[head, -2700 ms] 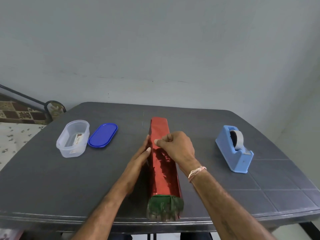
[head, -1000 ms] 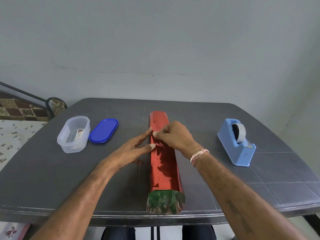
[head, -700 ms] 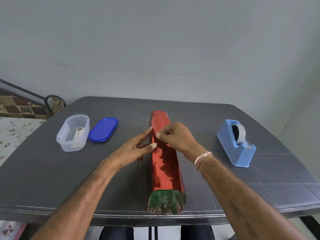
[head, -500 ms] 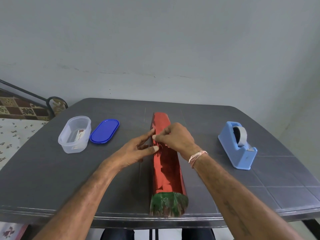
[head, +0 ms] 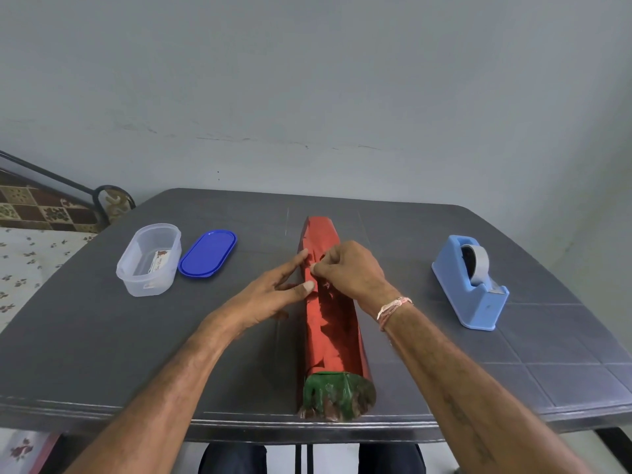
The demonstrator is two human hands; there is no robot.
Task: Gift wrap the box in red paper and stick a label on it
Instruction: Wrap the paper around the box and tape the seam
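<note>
A long narrow box wrapped in shiny red paper (head: 330, 330) lies lengthwise in the middle of the grey table (head: 85, 336), its near end showing crumpled green foil (head: 337, 395). My left hand (head: 270, 295) lies beside the box with straight fingers, fingertips touching its left side. My right hand (head: 349, 271) sits on top of the box with thumb and forefinger pinching the red paper at the left top edge. A label (head: 160, 261) lies inside the clear plastic tub (head: 148, 260) at the left.
A blue oval lid (head: 208, 253) lies next to the tub. A light blue tape dispenser (head: 470, 282) with a roll of tape stands on the right. A wall rises behind the table. A patterned bed and its metal frame (head: 41, 206) are at the left.
My left hand turned from standing edge-on against the box to lying flatter with fingers spread at its side. The right hand keeps pinching the paper at nearly the same spot.
</note>
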